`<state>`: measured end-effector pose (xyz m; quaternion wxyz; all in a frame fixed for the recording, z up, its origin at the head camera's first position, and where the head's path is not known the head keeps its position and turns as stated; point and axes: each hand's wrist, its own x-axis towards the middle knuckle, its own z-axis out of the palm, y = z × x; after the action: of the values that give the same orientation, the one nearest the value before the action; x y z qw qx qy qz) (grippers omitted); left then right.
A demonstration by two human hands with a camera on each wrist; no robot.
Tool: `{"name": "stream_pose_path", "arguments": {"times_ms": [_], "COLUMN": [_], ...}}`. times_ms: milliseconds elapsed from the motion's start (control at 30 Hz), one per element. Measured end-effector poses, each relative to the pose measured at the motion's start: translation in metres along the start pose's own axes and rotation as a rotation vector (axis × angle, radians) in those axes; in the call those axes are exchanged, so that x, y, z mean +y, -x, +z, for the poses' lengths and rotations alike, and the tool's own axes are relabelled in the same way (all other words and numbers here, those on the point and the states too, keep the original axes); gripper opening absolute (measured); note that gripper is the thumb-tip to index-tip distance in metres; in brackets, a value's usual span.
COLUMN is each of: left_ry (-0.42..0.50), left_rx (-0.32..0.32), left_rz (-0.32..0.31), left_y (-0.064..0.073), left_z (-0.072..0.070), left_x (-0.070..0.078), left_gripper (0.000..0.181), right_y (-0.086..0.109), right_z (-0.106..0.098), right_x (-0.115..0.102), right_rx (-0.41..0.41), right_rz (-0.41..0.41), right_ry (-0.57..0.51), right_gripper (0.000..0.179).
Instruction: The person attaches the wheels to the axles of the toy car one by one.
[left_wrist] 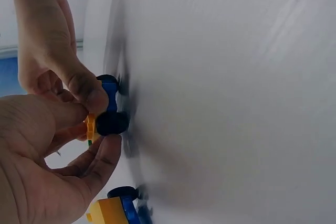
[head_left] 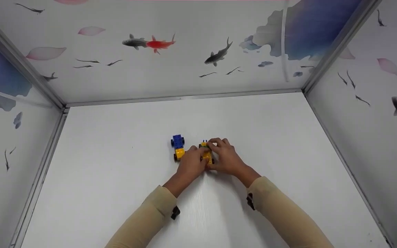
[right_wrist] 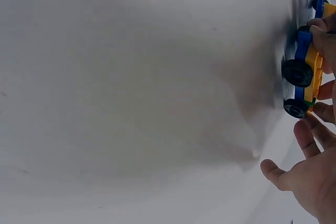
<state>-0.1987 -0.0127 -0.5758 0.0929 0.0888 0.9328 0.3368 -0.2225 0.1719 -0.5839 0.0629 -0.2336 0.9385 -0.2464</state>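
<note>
Both hands meet at a toy car [head_left: 207,157] of yellow and blue building bricks with black wheels, near the middle of the table. In the head view my left hand [head_left: 191,162] comes from the left, its thumb and fingers pinching the car about the rear. My right hand [head_left: 228,159] spans the car from the right, with its thumb at the rear end and fingers toward the front. A little green shows on top of the car, partly covered by fingers. The wheels [right_wrist: 297,73] show close over the white surface in the right wrist view.
A second brick car [head_left: 177,147], blue and yellow with black wheels, stands just left of the left hand. The white table [head_left: 115,179] is bounded by printed panels with fish and petals, and a metal edge strip [head_left: 184,98] runs along the back.
</note>
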Motion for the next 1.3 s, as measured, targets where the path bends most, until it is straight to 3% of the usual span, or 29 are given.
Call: {"name": "stream_pose_path", "arguments": {"times_ms": [500, 667, 967, 1300], "left_ry": [-0.041, -0.032, -0.034, -0.020], "left_rx": [-0.046, -0.051, -0.019, -0.024], "left_rz": [-0.062, -0.080, -0.026, -0.044], "left_y": [-0.008, -0.007, -0.005, -0.005], "left_z": [0.000, 0.000, 0.000, 0.000], "left_x": [0.009, 0.010, 0.006, 0.006], "left_gripper": [0.039, 0.041, 0.035, 0.035], "right_y": [-0.009, -0.011, -0.011, -0.012], "right_z": [-0.016, -0.018, -0.015, -0.016], "right_x": [-0.017, -0.021, -0.023, -0.023], "right_rx": [-0.100, -0.116, -0.095, -0.098], "right_rz": [0.088, 0.114, 0.117, 0.122], "right_ry": [0.122, 0.119, 0.120, 0.137], "right_gripper": [0.080, 0.075, 0.072, 0.075]}}
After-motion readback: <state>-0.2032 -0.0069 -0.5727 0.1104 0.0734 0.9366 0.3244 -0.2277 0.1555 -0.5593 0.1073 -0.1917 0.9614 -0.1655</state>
